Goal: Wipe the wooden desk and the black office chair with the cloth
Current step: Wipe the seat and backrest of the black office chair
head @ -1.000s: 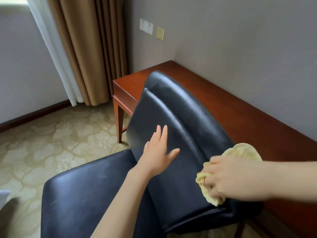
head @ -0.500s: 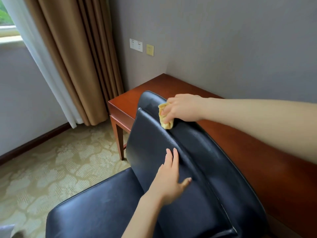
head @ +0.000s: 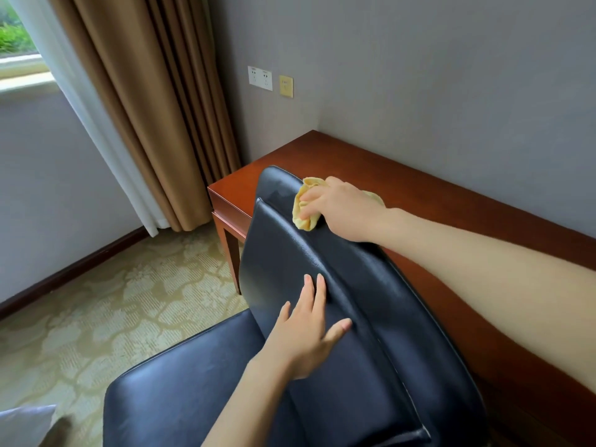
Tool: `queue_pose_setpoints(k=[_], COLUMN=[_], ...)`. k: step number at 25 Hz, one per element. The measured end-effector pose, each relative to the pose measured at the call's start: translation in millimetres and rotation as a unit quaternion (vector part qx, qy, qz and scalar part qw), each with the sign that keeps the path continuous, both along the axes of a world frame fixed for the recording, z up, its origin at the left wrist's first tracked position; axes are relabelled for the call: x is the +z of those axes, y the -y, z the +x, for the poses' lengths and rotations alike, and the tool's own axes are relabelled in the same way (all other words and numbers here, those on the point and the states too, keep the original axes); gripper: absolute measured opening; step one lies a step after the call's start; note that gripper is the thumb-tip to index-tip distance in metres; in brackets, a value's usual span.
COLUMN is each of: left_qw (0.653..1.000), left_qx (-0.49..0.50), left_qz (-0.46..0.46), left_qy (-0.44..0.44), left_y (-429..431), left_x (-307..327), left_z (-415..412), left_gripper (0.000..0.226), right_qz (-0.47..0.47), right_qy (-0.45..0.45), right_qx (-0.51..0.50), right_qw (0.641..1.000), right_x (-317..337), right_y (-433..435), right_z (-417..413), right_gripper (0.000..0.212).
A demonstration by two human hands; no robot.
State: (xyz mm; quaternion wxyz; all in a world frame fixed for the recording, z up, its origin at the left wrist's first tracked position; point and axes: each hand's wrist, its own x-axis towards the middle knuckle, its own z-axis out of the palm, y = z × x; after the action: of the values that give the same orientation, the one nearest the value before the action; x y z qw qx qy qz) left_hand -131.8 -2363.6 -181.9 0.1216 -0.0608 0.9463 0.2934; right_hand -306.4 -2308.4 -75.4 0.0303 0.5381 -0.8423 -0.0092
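Note:
The black office chair stands with its padded back turned against the reddish wooden desk. My right hand grips a crumpled yellow cloth and holds it on the top edge of the chair's back, near its far end. My left hand lies flat on the front padding of the back, fingers straight and thumb spread. The desk runs along the grey wall behind the chair; my right forearm covers part of it.
Brown curtains and a white sheer hang at the window to the left. Wall sockets sit above the desk's far end. Patterned beige carpet covers the floor left of the chair. A pale cushion corner shows at bottom left.
My right hand carried the cloth from the near lower side of the chair back up to its far top edge. My left hand stayed flat on the padding. The view tilted upward.

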Motion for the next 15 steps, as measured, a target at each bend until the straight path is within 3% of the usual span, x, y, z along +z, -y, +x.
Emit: queue_pose_setpoints(k=[2,5,7,10,15], left_qw=[0.999,0.975,0.958,0.958,0.984], left_qx=[0.013,0.092,0.152,0.175,0.159], left_qz=[-0.026,-0.045,-0.021,0.019,0.017], left_qy=[-0.031,-0.197,-0.243,-0.227,-0.083], left_y=[1.0,5.3,7.0,4.9,11.1], left_x=[2.5,13.7,21.2,29.1,34.7], left_z=[0.6,-3.9,-11.8,-29.9,-53.5], left_gripper=[0.071,0.045,0.039,0.051,0.063], right_qz=[-0.03,-0.054,-0.073,-0.113,-0.023], right_qy=[0.024,0.04,0.043,-0.018,-0.025], right_qx=[-0.004,-0.011,0.017,0.1,0.254], right_qw=[0.999,0.998,0.996,0.988,0.967], right_x=[-4.4,-12.6,-14.5,-11.3,2.9], right_y=[-28.6,-72.7,-99.1,-136.8,-172.3], right_z=[11.0,35.3,56.5,83.9,79.7], right_gripper=[0.059,0.058,0.053,0.041,0.038])
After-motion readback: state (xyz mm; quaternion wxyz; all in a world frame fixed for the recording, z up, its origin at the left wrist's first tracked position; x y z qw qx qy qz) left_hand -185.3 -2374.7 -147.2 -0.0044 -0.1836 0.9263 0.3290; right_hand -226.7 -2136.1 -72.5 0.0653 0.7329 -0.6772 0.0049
